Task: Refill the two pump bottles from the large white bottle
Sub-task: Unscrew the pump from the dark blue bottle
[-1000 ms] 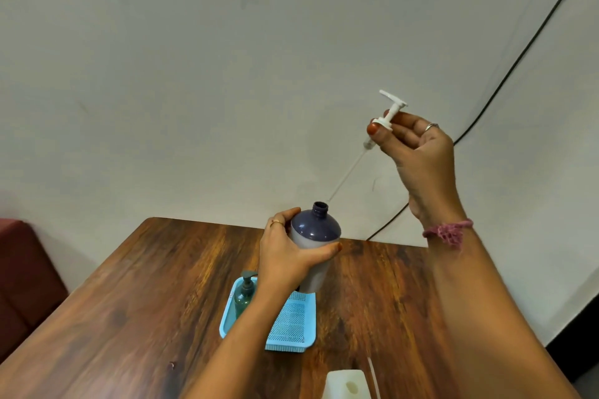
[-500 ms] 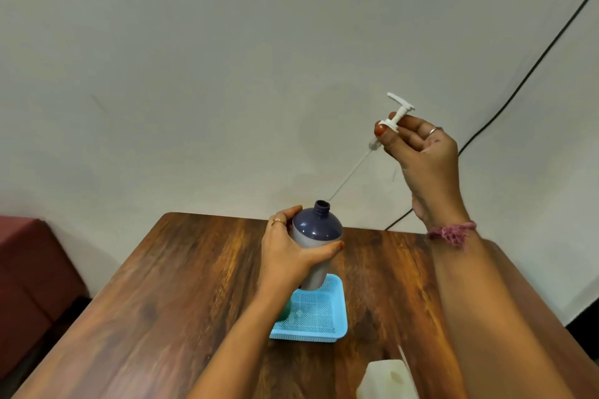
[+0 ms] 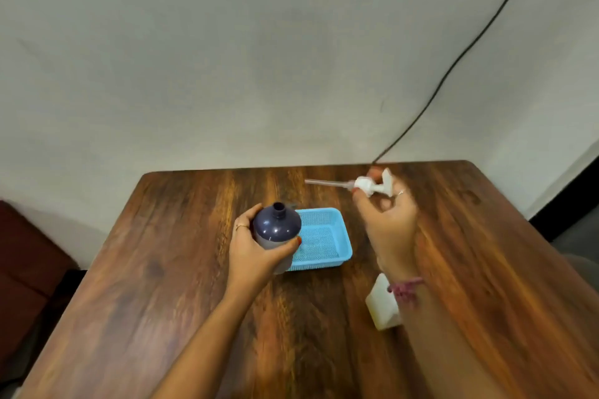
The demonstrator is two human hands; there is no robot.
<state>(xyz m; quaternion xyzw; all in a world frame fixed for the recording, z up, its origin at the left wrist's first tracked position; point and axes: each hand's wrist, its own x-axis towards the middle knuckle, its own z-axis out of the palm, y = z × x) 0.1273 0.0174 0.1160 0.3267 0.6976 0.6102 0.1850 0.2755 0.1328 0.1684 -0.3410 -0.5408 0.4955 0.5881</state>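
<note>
The purple bottle [image 3: 276, 230], its neck open and uncapped, stands at the left edge of the blue basket [image 3: 327, 236] on the wooden table [image 3: 162, 269], with the left hand [image 3: 256, 253] wrapped around its body. The right hand [image 3: 385, 220] pinches the white pump [image 3: 369, 185] over the table's far side, its thin tube pointing left. The white bottle [image 3: 381, 304] sits partly hidden behind the right wrist. A black cable [image 3: 453, 65] runs down the wall.

Open-necked dark-capped pump bottle [image 3: 276, 232], upright; removed white pump head [image 3: 368, 185], tube horizontal; large white bottle [image 3: 382, 304], partly hidden.
</note>
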